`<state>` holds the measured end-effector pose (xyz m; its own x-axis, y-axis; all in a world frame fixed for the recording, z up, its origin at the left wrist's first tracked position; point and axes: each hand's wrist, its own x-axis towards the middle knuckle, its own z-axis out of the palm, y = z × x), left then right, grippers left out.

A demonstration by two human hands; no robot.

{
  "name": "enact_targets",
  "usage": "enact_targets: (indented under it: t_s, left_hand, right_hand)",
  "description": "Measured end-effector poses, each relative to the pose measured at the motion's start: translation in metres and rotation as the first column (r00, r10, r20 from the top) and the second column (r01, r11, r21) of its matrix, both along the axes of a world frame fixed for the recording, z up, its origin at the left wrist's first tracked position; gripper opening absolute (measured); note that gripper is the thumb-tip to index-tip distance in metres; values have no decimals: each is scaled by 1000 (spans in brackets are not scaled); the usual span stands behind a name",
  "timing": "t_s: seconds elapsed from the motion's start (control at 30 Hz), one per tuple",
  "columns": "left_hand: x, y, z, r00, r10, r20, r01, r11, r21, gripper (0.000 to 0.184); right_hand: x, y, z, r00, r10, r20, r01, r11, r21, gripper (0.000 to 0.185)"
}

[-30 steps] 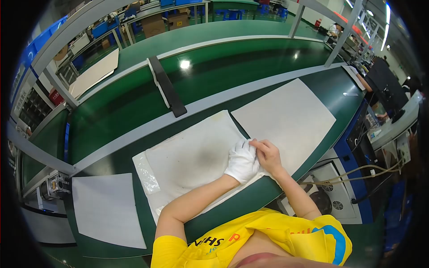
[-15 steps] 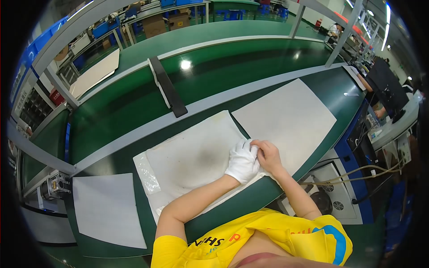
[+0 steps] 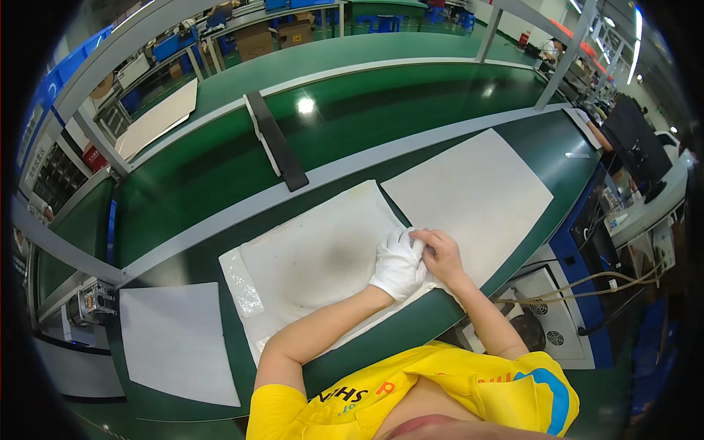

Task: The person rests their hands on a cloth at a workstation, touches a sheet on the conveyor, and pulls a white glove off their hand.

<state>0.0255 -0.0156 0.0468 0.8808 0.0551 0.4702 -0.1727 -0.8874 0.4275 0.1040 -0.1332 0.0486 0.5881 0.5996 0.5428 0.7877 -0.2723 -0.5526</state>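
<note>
My left hand wears a white glove and rests on the right part of a stained white pad, its fingers bent together. Bare and touching the gloved fingertips, my right hand has its thumb and forefinger pinched. Whatever lies between the two hands is too small or hidden to make out. Clear tape covers the pad's left edge. A pale sheet lies to the right of the pad, partly under my right hand's side.
Another white sheet lies at the left of the green table. A black bar crosses the green channel behind the pad. Metal posts frame the bench. At the right are cables, a blue-edged unit, a dark monitor and another person's arm.
My hands hold nearly the same place and pose. At the far right, the other person's hand near the monitor has shifted.
</note>
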Motion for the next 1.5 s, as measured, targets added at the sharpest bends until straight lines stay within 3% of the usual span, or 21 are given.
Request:
enact_targets:
  t_s: [0.2,0.3,0.6,1.0,1.5]
  left_hand:
    - [4,1,-5,1000,-1,-18,0,998,-67,38]
    - [7,-1,-16,995,6,95,1,997,-76,34]
    - [3,-1,-8,995,15,98,-10,999,-51,31]
    - [2,0,-4,994,3,106,2,999,-54,30]
    - [4,-1,-7,999,2,43,1,999,-54,34]
  right_hand:
    - [5,-3,-6,1000,12,11,-12,1000,-5,32]
    - [4,0,-6,999,49,20,-48,999,-6,33]
    - [0,-1,3,996,11,-88,-17,997,-70,32]
    - [-1,0,3,989,7,-148,-9,1000,-13,31]
    - [3,-1,-3,993,21,-114,-21,1000,-3,32]
